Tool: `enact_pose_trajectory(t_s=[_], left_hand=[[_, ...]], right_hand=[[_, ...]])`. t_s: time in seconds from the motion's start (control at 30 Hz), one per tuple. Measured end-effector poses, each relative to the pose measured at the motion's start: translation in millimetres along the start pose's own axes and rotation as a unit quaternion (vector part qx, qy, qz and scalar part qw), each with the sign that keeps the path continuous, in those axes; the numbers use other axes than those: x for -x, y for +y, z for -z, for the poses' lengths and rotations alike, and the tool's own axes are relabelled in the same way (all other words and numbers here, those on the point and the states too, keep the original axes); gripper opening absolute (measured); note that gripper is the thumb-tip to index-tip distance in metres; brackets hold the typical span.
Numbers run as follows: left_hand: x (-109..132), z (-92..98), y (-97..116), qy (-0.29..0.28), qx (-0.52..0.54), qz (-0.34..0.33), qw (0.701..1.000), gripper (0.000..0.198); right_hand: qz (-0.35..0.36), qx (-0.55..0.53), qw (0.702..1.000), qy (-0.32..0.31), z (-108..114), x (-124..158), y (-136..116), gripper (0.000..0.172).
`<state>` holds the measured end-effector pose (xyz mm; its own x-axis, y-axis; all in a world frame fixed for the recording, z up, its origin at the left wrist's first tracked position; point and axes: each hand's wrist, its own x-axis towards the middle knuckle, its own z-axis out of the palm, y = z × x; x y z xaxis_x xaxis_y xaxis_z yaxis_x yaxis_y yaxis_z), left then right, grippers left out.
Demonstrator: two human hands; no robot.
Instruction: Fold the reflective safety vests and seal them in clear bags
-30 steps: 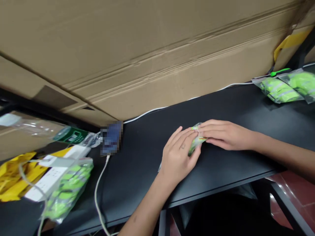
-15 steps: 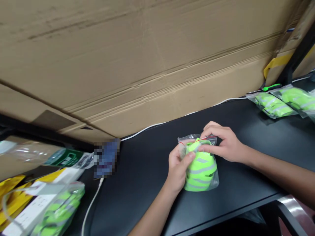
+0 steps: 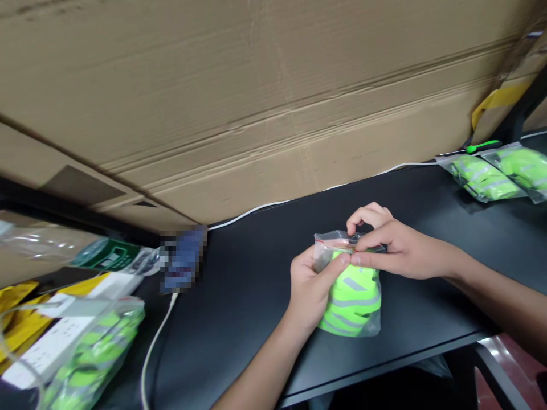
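A clear zip bag (image 3: 352, 296) holding a folded neon-green item with grey reflective stripes stands upright on the black table (image 3: 256, 285). My left hand (image 3: 311, 285) grips the bag's left side, thumb pressed on the top edge. My right hand (image 3: 384, 245) pinches the red-lined zip strip at the top with thumb and forefinger. Both hands meet at the bag's mouth.
Two more bagged neon-green items (image 3: 499, 173) lie at the far right, beside a green-handled screwdriver (image 3: 482, 147). Another bagged one (image 3: 94, 347), a white power strip (image 3: 55, 336) and a white cable (image 3: 154, 347) sit at left. A big cardboard box (image 3: 256, 102) walls the back.
A second ago both hands pressed the bag flat on the table. The bag now stands upright, and my fingers have moved to pinch its zip strip.
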<state>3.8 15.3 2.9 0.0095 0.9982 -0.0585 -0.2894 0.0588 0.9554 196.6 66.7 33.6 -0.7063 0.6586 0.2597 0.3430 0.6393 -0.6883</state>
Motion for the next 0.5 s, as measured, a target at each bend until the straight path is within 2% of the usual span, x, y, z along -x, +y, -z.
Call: enact_pose_trajectory(t_s=[0.1,0.2,0.27,0.4,0.5], left_hand=[[0.3,0.4,2.0,0.012,0.008,0.011,1.0,0.018],[0.7,2.8,2.8,0.028,0.013,0.003,1.0,0.019],[1.5,4.5,2.9,0.046,0.01,-0.007,0.999,0.021],[3.8,5.0,4.7,0.074,0.012,-0.009,0.997,0.023],[4.2,4.7,6.0,0.084,0.019,-0.01,0.996,0.024]], right_hand=[[-0.005,-0.031,0.999,0.014,-5.2,0.6,-0.6,0.021],[0.005,-0.1,0.988,0.12,-13.4,0.0,2.6,0.014],[-0.003,-0.131,0.978,0.164,-16.7,-0.6,5.8,0.015],[-0.021,-0.192,0.972,0.137,-15.6,-1.2,8.1,0.014],[-0.003,-0.179,0.97,0.163,-14.6,-0.9,3.3,0.013]])
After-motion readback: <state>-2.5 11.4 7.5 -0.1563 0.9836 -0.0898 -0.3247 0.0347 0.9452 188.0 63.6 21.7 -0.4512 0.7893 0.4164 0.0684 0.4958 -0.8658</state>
